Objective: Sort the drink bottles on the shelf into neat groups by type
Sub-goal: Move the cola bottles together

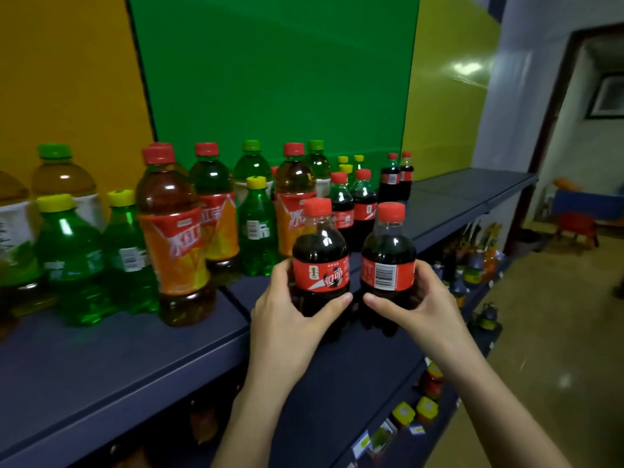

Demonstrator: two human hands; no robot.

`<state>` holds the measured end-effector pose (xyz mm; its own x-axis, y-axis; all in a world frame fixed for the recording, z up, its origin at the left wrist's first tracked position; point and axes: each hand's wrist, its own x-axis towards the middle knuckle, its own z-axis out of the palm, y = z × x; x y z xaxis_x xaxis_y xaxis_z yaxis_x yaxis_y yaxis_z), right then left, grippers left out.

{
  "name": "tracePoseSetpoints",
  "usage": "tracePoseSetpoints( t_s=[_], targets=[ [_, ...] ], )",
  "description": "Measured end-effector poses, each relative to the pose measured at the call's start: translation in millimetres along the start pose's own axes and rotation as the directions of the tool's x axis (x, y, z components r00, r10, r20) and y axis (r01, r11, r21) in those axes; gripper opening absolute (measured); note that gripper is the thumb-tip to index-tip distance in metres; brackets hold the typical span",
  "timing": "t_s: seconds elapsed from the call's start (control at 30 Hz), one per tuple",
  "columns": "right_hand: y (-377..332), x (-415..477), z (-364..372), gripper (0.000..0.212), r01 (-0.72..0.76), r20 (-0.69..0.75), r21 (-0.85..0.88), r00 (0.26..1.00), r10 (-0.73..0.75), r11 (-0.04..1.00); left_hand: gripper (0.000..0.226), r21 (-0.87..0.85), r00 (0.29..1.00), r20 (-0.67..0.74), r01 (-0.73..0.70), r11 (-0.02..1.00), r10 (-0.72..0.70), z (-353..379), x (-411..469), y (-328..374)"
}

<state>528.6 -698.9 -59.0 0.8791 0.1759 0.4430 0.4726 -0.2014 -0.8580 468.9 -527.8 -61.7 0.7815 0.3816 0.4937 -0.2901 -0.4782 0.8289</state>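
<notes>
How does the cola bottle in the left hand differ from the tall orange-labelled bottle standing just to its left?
The cola bottle is shorter than the orange-labelled bottle. The cola bottle's drink is near black; the orange-labelled bottle's is amber. The left hand grips the cola bottle, while the orange-labelled bottle stands untouched on the shelf. Both have red caps.

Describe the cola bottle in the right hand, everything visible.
Small clear plastic cola bottle, upright, red cap, dark drink up to the shoulder, red label with the barcode facing the camera. The right hand grips its lower half, thumb across the front. It is beside the matching bottle in the left hand, over the shelf.
</notes>
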Motion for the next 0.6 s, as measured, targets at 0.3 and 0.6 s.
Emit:
tracePoseSetpoints(
  t_s=[0.3, 0.6],
  targets=[
    [56.6, 115.2, -40.4, 0.063, 0.037, -0.010, -0.033, 0.999, -0.037, 0.999, 0.073, 0.024, 0.997, -0.081, -0.002, 1.000, 0.004, 97.7, 77.3, -13.5],
    [97.6, 190.9, -44.8, 0.063, 0.057, 0.098, 0.054, 0.993, -0.062, 0.997, 0.078, 0.072, 0.980, -0.200, 0.036, 0.997, -0.021, 132.2, 108.2, -18.2]
  ],
)
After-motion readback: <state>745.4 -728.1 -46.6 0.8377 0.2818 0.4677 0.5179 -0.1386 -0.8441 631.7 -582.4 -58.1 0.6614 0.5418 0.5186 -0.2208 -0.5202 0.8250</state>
